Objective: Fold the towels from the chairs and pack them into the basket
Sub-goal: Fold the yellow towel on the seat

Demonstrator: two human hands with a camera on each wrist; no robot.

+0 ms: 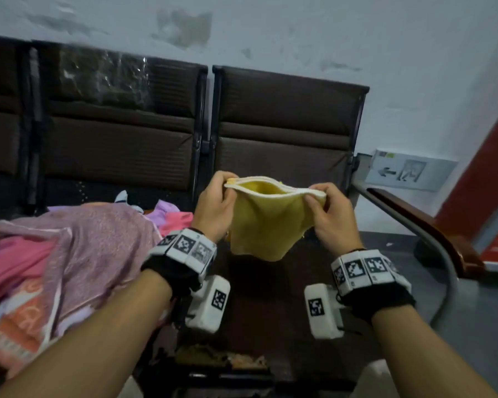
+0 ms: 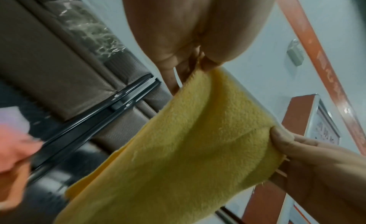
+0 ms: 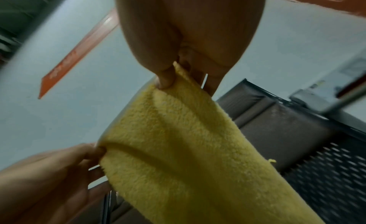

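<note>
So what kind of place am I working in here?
Probably a public waiting area or corridor: linked brown seats in a row against a stained wall, and a low exit-style arrow sign beside them.

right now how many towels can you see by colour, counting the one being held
yellow towel, held up by left hand and right hand: 1
mauve towel: 1
pink towels: 2
lilac towel: 1
total told apart: 5

Head view looking down, wrist views close upward, sharing yellow towel
</note>
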